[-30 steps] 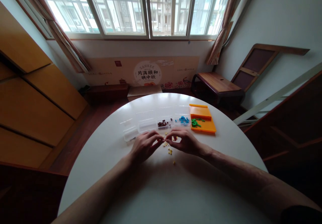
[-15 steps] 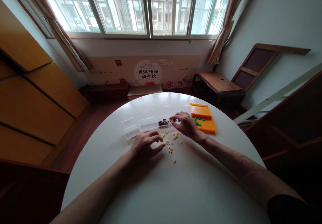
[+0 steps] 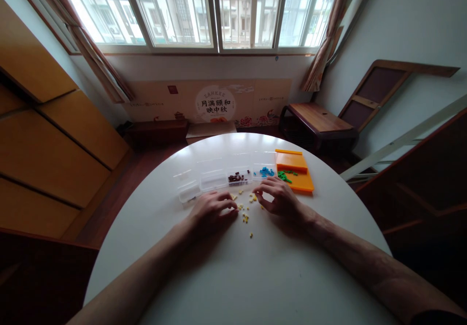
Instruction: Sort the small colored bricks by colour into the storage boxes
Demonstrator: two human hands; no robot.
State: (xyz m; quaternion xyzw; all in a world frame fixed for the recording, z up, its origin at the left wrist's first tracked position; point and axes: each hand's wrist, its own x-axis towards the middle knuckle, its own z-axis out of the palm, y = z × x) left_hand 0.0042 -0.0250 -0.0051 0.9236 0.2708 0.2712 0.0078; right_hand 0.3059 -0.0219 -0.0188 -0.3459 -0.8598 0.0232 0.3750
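Small yellow and pale bricks [image 3: 245, 216] lie scattered on the white table between my hands. My left hand [image 3: 213, 208] rests at their left side, thumb and fingertips brought together at the edge of the pile; what is between them is too small to make out. On the right, my right hand [image 3: 280, 197] has thumb and forefinger pinched beside a few yellow bricks [image 3: 253, 198]; whether a piece is in the pinch is hidden. Just beyond the hands stands a clear compartment box [image 3: 213, 182], with dark brown bricks [image 3: 238, 177] and blue bricks [image 3: 266, 172] in separate compartments.
An orange tray [image 3: 302, 183] with green bricks [image 3: 285, 176] on it sits at the far right of the round table [image 3: 233, 276]. Beyond the table are a wooden side table [image 3: 321, 117], a printed cardboard panel [image 3: 266, 89] and windows. Cabinets [image 3: 44, 145] line the left.
My right hand has come back from above the box toward me, uncovering the blue bricks, and now pinches near the yellow ones. My left thumb and fingertips have closed together.
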